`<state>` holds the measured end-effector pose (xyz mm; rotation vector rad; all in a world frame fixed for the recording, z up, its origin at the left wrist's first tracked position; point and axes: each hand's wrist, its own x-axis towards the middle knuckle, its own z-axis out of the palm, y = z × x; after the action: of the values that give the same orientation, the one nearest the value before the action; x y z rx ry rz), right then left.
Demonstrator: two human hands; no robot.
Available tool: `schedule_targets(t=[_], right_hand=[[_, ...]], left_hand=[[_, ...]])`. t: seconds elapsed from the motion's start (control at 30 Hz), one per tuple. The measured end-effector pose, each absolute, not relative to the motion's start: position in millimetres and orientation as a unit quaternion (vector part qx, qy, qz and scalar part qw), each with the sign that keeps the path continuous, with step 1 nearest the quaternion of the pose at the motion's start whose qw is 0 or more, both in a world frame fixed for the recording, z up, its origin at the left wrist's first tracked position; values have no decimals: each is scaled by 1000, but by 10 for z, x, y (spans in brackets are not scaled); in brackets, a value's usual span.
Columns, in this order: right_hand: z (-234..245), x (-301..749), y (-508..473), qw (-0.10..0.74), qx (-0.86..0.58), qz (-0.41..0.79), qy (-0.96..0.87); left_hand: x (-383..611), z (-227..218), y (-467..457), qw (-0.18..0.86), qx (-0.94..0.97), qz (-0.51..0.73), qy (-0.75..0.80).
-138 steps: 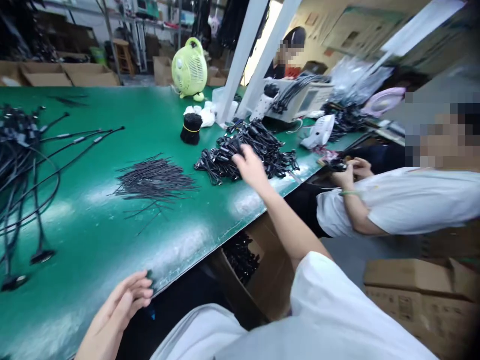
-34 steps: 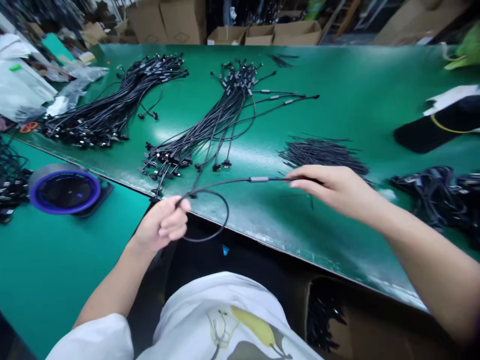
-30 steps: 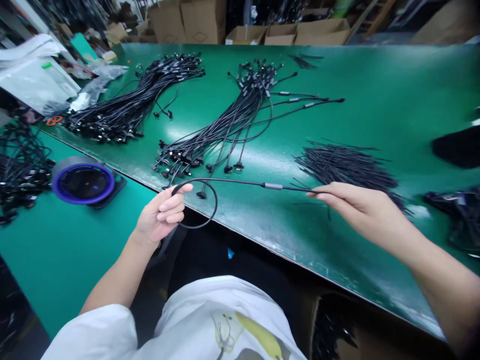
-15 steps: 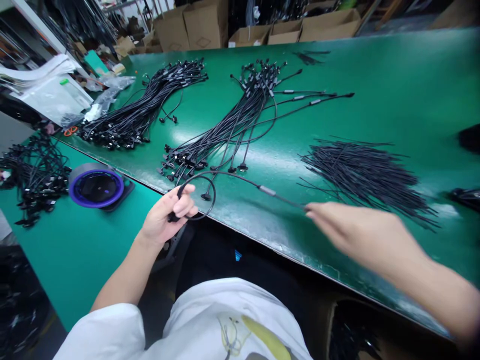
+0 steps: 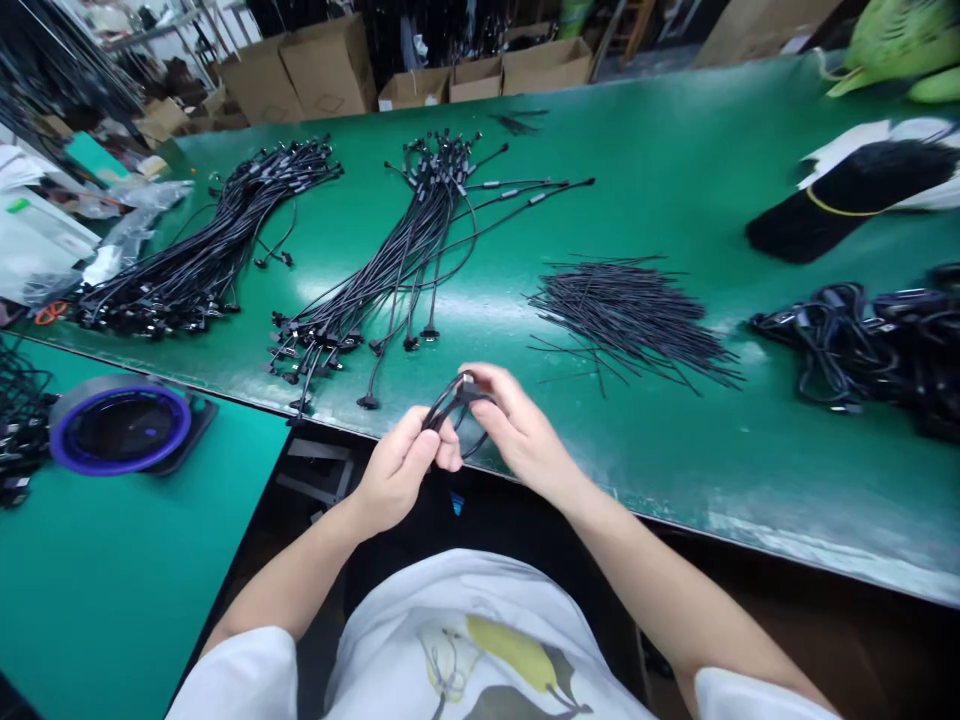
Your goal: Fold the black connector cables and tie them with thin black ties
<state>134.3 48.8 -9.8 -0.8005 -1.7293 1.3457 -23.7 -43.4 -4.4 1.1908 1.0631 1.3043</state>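
Note:
A black cable (image 5: 450,400), gathered into a small coil with a connector showing at its top, is held between both hands just above the table's front edge. My left hand (image 5: 405,460) pinches the coil from the left, its fingers closed round the strands. From the right, my right hand (image 5: 514,420) grips the connector end between thumb and fingers. Beyond the hands lies a fanned bundle of black cables (image 5: 375,260) with grey sleeves and dark plugs. To the right is a pile of thin black ties (image 5: 637,315).
Another cable bundle (image 5: 217,230) lies at the far left. A purple-rimmed round dish (image 5: 120,430) stands on the lower green table (image 5: 112,580). Coiled cables (image 5: 862,340) and a banded black bundle (image 5: 847,200) are on the right. Cardboard boxes (image 5: 322,70) stand behind.
My right hand has come in from the right to beside my left hand. The cable, stretched out between them before, is now gathered into a coil. The view has turned right.

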Motion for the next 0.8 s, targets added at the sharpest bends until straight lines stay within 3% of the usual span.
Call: schedule_targets(t=[0.13, 0.3, 0.4, 0.57, 0.67, 0.8], right_hand=[[-221, 1199, 408, 428, -341, 687, -478], [-64, 1213, 398, 339, -263, 824, -371], [-26, 1201, 312, 347, -264, 815, -381], [-108, 1151, 101, 396, -307, 690, -523], [-157, 1139, 50, 401, -277, 720, -494], [-146, 1142, 107, 380, -239, 795, -408]], left_hand=[[-127, -114, -332, 606, 378, 542, 442], [-92, -192, -366, 609, 328, 557, 460], [-107, -222, -415, 561, 441, 487, 503], [-86, -248, -489, 453, 576, 335, 592], [-86, -264, -508, 485, 604, 281, 566], [-130, -290, -479, 570, 598, 315, 467]])
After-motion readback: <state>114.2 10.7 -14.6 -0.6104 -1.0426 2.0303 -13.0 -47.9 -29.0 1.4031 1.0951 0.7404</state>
